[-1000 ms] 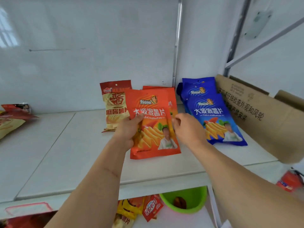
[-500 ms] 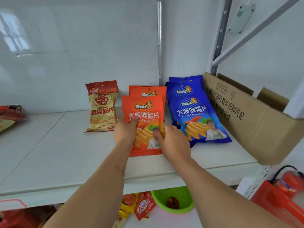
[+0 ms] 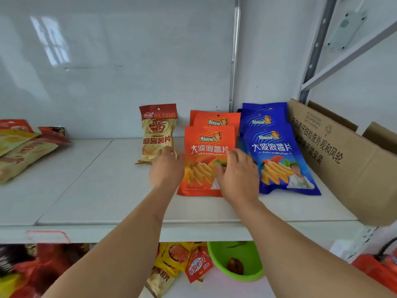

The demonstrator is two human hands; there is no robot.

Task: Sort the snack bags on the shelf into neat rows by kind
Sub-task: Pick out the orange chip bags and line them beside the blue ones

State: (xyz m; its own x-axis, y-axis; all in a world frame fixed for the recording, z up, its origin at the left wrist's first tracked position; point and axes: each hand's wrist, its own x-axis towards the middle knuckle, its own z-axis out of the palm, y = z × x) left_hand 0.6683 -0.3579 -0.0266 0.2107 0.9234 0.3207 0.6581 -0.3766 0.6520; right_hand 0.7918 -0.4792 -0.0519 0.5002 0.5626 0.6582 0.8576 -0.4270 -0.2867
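Observation:
An orange snack bag [image 3: 206, 147] lies flat near the middle of the white shelf [image 3: 90, 190], in line with a second orange bag [image 3: 217, 119] behind it. My left hand [image 3: 166, 168] is at its left edge, thumb touching the edge and fingers over the foot of a tan snack bag [image 3: 158, 134]. My right hand [image 3: 238, 175] rests on the orange bag's lower right part with fingers spread. Two blue snack bags [image 3: 277, 160] lie in a row just to the right. More tan and red bags [image 3: 23, 147] lie loose at the far left.
A cardboard box [image 3: 343, 160] stands on the shelf's right end, close to the blue bags. A metal upright [image 3: 234, 61] runs up the back wall. Below the shelf are a green bowl [image 3: 217, 259] and several loose snack packets [image 3: 178, 265].
The orange bag has been moved back and right and laid in line behind-to-front with the other orange bag. Both hands have loosened from its edges.

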